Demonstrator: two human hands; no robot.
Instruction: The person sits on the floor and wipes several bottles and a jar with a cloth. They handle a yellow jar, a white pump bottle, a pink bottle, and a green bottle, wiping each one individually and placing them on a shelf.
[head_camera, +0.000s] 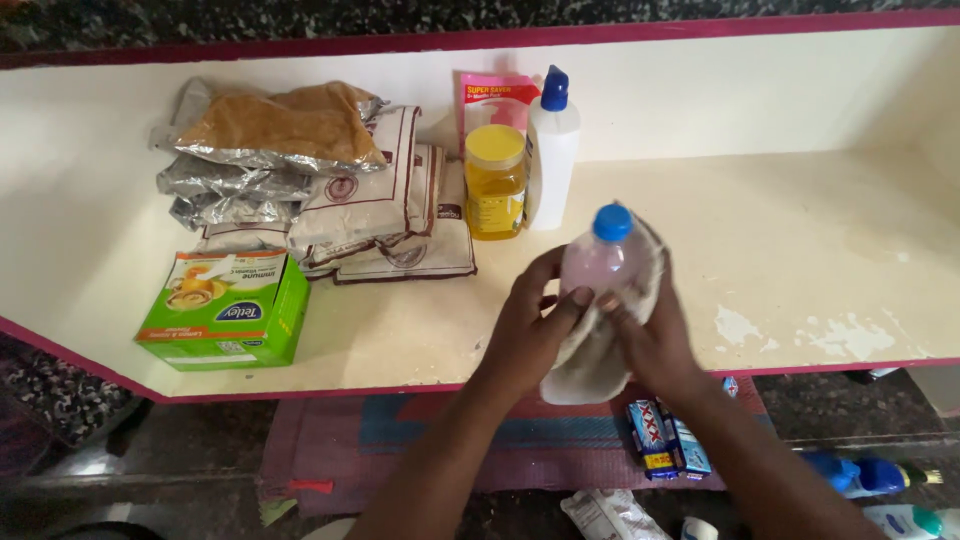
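Observation:
Both my hands hold a small clear bottle (603, 260) with a blue cap, filled with pale pink liquid, just above the front edge of a cream shelf (800, 240). My left hand (530, 325) grips the bottle's left side. My right hand (650, 335) presses a beige cloth (590, 365) against the bottle's right side and base. The cloth hangs down below the bottle.
On the shelf stand a yellow jar (495, 182), a white bottle (552, 150) with a blue cap, a pink pouch (490, 100), stacked foil and paper packets (310, 170) and a green box (228, 310). Below lie small blue boxes (665, 445) and bottles (865, 475) on a mat.

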